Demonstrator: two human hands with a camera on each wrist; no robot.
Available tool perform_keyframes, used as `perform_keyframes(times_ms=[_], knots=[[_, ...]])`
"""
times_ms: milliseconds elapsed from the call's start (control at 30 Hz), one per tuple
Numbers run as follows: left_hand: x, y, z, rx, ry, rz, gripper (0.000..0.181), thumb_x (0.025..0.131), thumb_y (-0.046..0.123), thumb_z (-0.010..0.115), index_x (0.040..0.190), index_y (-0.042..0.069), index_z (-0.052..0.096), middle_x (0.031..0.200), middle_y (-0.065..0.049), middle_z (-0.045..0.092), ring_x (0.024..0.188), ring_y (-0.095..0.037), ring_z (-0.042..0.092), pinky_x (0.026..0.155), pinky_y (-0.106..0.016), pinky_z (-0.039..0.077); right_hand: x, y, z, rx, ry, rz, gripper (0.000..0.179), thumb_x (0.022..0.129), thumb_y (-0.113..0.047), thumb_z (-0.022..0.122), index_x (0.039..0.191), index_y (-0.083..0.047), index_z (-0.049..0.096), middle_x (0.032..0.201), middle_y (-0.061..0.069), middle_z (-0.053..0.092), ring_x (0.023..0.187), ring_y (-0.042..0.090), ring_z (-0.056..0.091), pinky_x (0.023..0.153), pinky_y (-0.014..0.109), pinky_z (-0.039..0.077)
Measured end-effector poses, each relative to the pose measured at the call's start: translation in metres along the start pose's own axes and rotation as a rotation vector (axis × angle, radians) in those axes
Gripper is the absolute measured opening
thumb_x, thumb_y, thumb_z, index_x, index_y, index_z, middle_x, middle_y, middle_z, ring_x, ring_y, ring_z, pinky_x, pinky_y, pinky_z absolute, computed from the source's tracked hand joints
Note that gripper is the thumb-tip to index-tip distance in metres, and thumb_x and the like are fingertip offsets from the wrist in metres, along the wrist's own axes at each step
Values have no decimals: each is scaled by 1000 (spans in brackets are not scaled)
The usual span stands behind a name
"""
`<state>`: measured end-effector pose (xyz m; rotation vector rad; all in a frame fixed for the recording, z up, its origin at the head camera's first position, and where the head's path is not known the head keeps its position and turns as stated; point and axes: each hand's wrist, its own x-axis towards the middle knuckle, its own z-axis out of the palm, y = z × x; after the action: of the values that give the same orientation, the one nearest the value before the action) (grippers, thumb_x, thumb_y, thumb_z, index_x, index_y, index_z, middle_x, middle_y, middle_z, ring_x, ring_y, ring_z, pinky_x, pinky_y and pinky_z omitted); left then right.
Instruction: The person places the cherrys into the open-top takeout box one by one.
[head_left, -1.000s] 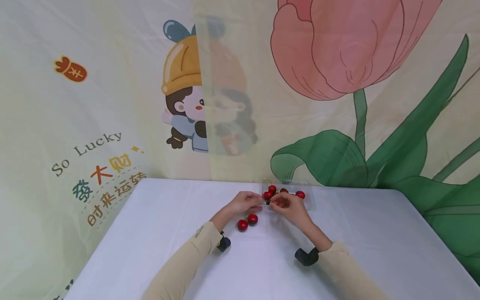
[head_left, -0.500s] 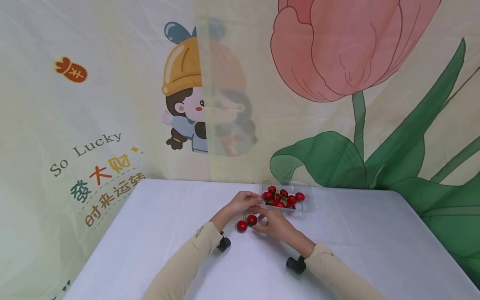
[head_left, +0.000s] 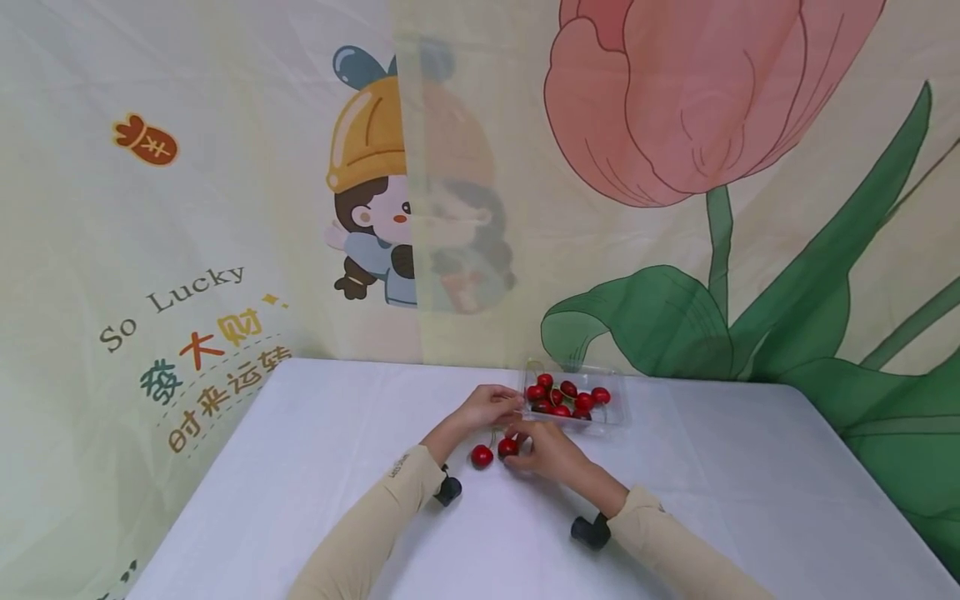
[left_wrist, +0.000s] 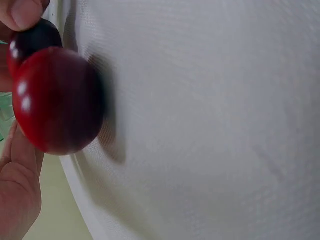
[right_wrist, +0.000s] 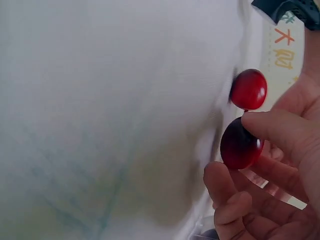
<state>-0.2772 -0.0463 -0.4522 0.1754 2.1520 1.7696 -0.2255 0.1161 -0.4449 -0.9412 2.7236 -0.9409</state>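
Note:
In the head view, my right hand [head_left: 553, 450] pinches a dark red cherry [head_left: 507, 448] just above the white tabletop. The right wrist view has the thumb on top of this cherry [right_wrist: 240, 147] and fingers beneath it. Close by on its left lies a second cherry [head_left: 482, 456], with a thin stem rising from it; it looms large in the left wrist view as a red cherry [left_wrist: 57, 102]. My left hand [head_left: 486, 407] grips the left edge of a clear plastic box [head_left: 617, 410], its fingertips partly hidden. Several cherries [head_left: 561, 398] lie inside the box.
A white cloth covers the table [head_left: 720, 483]. Behind its far edge hangs a printed backdrop [head_left: 465, 333] with a tulip and a cartoon figure. Small black cameras [head_left: 591, 531] are strapped at both wrists.
My right hand has come from over the box, down and left to the loose cherries, and has taken hold of the right one. My left hand has stayed at the box edge.

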Motion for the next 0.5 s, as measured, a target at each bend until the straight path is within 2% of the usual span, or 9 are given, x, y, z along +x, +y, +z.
perform_keyframes(times_ms=[67,267,500], knots=[[1,0,0,-18,-4,-8,33,98,13,59,123,-10,59,111,-25,68,103,-32,69,88,-34,58,-3,-1,-2,16,1,5,23,80,-9,79,100,-6,69,87,4,69,77,20,62,61,21,52],[1,0,0,-51,-5,-25,33,99,12,58,124,-10,58,113,-26,67,105,-33,68,89,-36,57,-13,-3,-9,19,41,9,26,81,-13,79,104,-9,70,91,1,69,67,10,55,57,19,50],[-1,-1,1,-11,-3,-31,34,99,16,58,124,-8,60,112,-22,69,102,-30,69,87,-34,58,-29,-13,-30,67,105,-24,30,82,-12,79,110,-5,69,96,4,69,68,14,57,54,19,50]])
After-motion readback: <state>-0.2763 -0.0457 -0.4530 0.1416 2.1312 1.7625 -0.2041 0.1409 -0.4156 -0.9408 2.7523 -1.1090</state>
